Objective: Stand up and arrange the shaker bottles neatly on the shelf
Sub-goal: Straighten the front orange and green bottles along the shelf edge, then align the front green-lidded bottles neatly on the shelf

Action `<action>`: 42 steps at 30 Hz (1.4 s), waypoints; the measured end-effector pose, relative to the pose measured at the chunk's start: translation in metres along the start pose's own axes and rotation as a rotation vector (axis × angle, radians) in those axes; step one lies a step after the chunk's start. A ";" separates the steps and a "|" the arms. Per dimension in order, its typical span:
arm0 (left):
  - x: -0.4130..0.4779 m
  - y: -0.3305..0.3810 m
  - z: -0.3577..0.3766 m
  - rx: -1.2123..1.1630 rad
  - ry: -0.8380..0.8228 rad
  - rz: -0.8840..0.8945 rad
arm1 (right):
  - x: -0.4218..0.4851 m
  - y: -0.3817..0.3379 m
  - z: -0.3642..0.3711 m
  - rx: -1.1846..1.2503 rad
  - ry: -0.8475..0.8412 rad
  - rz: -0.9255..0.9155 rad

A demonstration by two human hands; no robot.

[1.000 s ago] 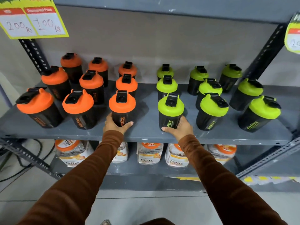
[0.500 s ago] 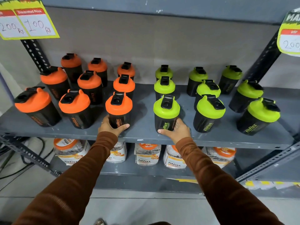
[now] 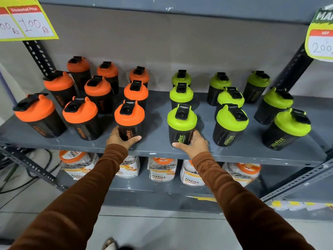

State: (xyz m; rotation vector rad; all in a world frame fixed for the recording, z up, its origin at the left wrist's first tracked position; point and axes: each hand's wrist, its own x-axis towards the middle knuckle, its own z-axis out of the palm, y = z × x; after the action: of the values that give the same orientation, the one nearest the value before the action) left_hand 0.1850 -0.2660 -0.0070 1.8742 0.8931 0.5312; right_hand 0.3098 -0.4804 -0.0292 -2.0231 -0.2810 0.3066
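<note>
Black shaker bottles stand upright in rows on a grey metal shelf (image 3: 158,147): several with orange lids on the left, several with green lids on the right. My left hand (image 3: 119,139) grips the base of the front orange-lidded bottle (image 3: 129,120) nearest the middle. My right hand (image 3: 193,144) grips the base of the front green-lidded bottle (image 3: 181,123) beside it. Both bottles rest on the shelf near its front edge, with a gap between them.
A lower shelf holds clear jars with orange lids (image 3: 162,170). Price cards hang at the top left (image 3: 27,20) and top right (image 3: 320,38). Perforated metal uprights (image 3: 37,55) frame the rack. Cables lie on the floor at left (image 3: 21,179).
Both hands keep their hold on the same two front bottles. The view has shifted slightly; the bottles look nudged a little, staying upright.
</note>
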 end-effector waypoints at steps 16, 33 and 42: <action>-0.010 0.001 0.002 -0.027 0.127 0.100 | -0.015 -0.019 -0.008 0.006 -0.002 -0.084; -0.133 0.050 0.141 -0.022 -0.060 0.679 | -0.067 0.028 -0.115 -0.083 0.390 -0.114; -0.112 0.118 0.199 -0.179 -0.321 0.247 | -0.033 0.055 -0.195 0.140 0.887 0.046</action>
State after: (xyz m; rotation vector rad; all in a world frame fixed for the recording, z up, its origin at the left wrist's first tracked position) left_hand 0.2922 -0.4991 0.0112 1.8477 0.3928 0.4257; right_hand 0.3475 -0.6785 0.0116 -1.8343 0.3336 -0.5327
